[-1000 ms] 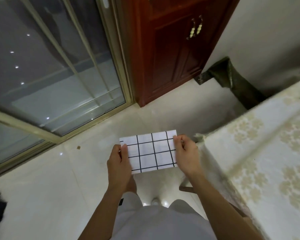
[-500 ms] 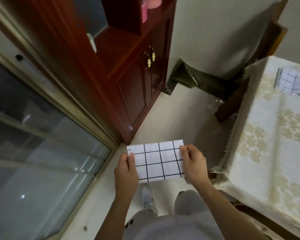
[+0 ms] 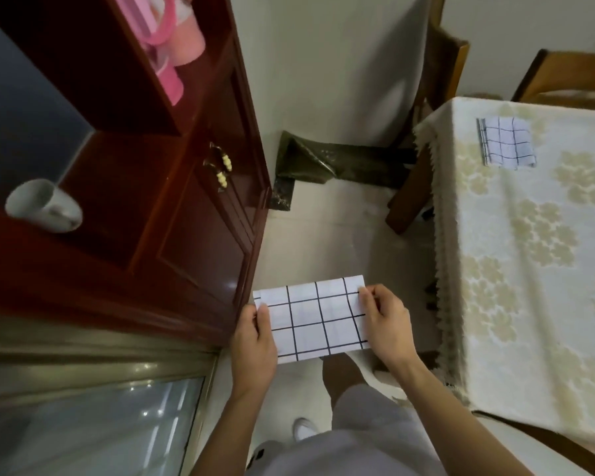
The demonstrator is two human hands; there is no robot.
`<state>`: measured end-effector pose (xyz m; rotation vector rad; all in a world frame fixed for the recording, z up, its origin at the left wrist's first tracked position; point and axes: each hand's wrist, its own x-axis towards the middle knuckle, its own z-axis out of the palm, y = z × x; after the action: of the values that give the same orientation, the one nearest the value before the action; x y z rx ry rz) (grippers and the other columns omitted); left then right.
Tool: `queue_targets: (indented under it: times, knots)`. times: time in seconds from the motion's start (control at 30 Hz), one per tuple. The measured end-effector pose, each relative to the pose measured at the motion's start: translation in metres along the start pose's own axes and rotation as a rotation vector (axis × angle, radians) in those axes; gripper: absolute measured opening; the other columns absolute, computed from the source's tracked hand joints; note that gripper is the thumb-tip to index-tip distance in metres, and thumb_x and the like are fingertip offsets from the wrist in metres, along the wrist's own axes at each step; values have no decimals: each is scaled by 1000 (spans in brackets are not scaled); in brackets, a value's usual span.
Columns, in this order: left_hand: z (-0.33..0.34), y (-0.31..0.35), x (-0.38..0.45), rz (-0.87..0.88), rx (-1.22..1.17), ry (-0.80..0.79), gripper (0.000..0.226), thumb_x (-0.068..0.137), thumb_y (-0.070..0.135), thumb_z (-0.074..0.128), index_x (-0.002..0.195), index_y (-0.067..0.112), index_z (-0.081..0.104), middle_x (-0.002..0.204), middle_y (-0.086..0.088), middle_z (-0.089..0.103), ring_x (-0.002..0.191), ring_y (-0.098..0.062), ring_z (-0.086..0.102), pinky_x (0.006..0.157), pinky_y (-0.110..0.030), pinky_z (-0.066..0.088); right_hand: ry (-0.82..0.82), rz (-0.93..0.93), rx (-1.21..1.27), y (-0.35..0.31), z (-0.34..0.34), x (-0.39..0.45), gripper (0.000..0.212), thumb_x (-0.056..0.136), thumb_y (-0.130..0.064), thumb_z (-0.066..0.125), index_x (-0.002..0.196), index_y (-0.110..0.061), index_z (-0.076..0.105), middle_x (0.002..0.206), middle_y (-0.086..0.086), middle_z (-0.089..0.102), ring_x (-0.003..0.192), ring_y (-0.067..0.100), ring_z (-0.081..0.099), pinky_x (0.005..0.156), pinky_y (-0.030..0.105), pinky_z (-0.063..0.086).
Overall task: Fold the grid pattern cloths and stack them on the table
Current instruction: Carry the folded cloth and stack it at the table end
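A folded white cloth with a black grid (image 3: 315, 317) is held flat in the air in front of me, over the floor. My left hand (image 3: 255, 341) pinches its left edge and my right hand (image 3: 387, 324) pinches its right edge. A stack of folded grid pattern cloths (image 3: 505, 141) lies on the table (image 3: 529, 269) at the far right, well away from both hands. The table wears a cream flowered tablecloth with a fringed edge.
A dark red wooden cabinet (image 3: 193, 214) stands close on the left, with a white cup (image 3: 43, 205) and pink containers (image 3: 172, 46) on its shelves. A glass sliding door (image 3: 83, 420) is lower left. Wooden chairs (image 3: 437, 97) stand behind the table. My legs are below.
The view has swung to the right, away from the glass door and toward the cabinet and the table. The stack on the table has come into view. Both hands keep holding the folded cloth.
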<state>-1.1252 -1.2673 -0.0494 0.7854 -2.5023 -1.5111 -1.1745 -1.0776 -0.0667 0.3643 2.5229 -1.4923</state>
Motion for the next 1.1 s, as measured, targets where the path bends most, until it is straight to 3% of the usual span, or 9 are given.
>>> queue_targets:
  times: [0.13, 0.27, 0.37, 0.43, 0.5, 0.57, 0.7, 0.87, 1.1]
  knots:
    - [28, 30, 76, 51, 44, 12, 38, 103, 16, 46, 67, 23, 35, 56, 7, 37, 52, 1, 44, 52, -12, 34, 34, 27, 53, -22, 2, 74, 29, 104, -26, 48, 80, -13, 59, 73, -2, 62, 66, 13, 56, 56, 16, 41]
    - [68, 67, 159, 84, 54, 5, 32, 102, 10, 47, 72, 18, 40, 60, 11, 41, 55, 7, 47, 56, -12, 36, 66, 60, 70, -46, -5, 167, 32, 103, -29, 50, 77, -12, 59, 69, -2, 60, 61, 7, 54, 56, 23, 39]
    - [106, 97, 218, 100, 76, -35, 35, 102, 13, 47, 69, 20, 39, 58, 4, 43, 55, 0, 46, 53, -21, 32, 119, 72, 92, -61, -26, 226, 31, 103, -28, 50, 77, -12, 59, 69, -3, 60, 63, 3, 54, 56, 21, 39]
    - [133, 121, 249, 108, 87, -83, 37, 103, 15, 47, 67, 20, 37, 57, 2, 41, 53, -5, 44, 53, -25, 30, 173, 89, 100, -67, -43, 258, 32, 103, -30, 50, 79, -12, 60, 71, -1, 62, 66, 9, 56, 61, 28, 43]
    - [163, 143, 274, 120, 113, -149, 37, 103, 19, 46, 68, 20, 36, 57, 2, 39, 53, -10, 40, 56, -33, 29, 242, 115, 110, -68, -64, 285, 30, 102, -31, 49, 81, -14, 61, 74, -2, 64, 70, 13, 57, 66, 35, 46]
    - [195, 168, 295, 147, 123, -236, 36, 103, 23, 45, 69, 18, 37, 58, 2, 38, 54, -12, 38, 58, -36, 32, 312, 135, 130, -65, -87, 309, 27, 103, -31, 49, 84, -17, 63, 77, -6, 65, 74, 8, 59, 66, 27, 45]
    - [260, 217, 325, 259, 118, -423, 31, 104, 20, 44, 74, 12, 44, 57, 3, 41, 51, -4, 43, 50, -18, 33, 477, 225, 178, -48, -128, 346, 23, 103, -31, 49, 88, -21, 64, 81, -10, 66, 77, 1, 60, 60, 13, 41]
    - [347, 260, 356, 316, 139, -674, 26, 104, 26, 42, 86, 11, 53, 69, -1, 59, 61, -5, 57, 51, -20, 43, 669, 374, 206, -25, -170, 380, 25, 104, -32, 48, 88, -19, 64, 82, -6, 66, 77, 10, 60, 64, 26, 43]
    - [463, 319, 409, 392, 212, -1002, 22, 105, 24, 42, 87, 16, 51, 74, 5, 64, 65, -3, 63, 50, -16, 45, 939, 581, 288, -5, -206, 450, 29, 103, -33, 48, 81, -19, 61, 75, 0, 65, 70, 19, 60, 61, 38, 44]
